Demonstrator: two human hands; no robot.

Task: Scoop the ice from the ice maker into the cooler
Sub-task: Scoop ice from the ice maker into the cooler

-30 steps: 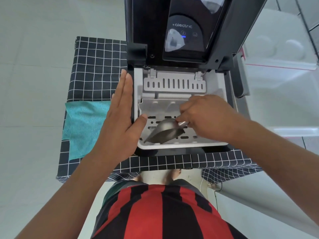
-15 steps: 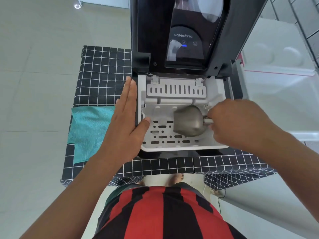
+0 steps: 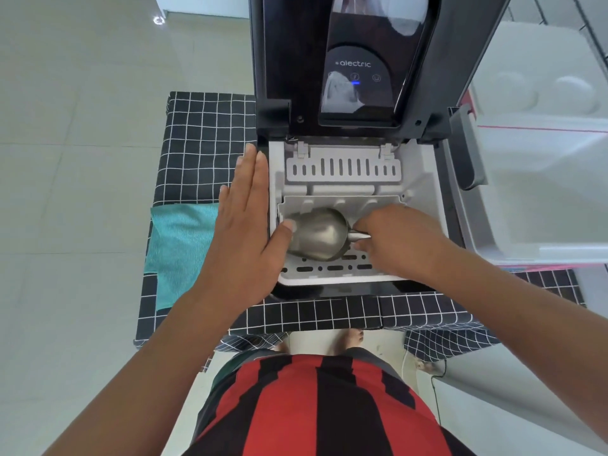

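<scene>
Left hand: your left hand [image 3: 245,232] lies flat against the ice maker [image 3: 355,179], fingers straight and together.
Right hand: your right hand [image 3: 399,241] has its fingers clamped on the scoop [image 3: 320,235] handle.
Scoop: inside the white basket [image 3: 332,274], bowl leftward.
Cooler: the cooler [image 3: 543,179] stands open to the right.

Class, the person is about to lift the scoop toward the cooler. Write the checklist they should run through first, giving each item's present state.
1. Lid of the ice maker raised clear: ok.
2. Right hand gripping the scoop handle: ok.
3. Left hand steadying the machine, flat on its left edge, thumb over the basket rim: ok.
4. Ice in the scoop: cannot tell; only its rounded back shows.
5. Ice left in the basket: not ok; the visible slotted floor looks bare.
6. Cooler open at right: ok.
</scene>
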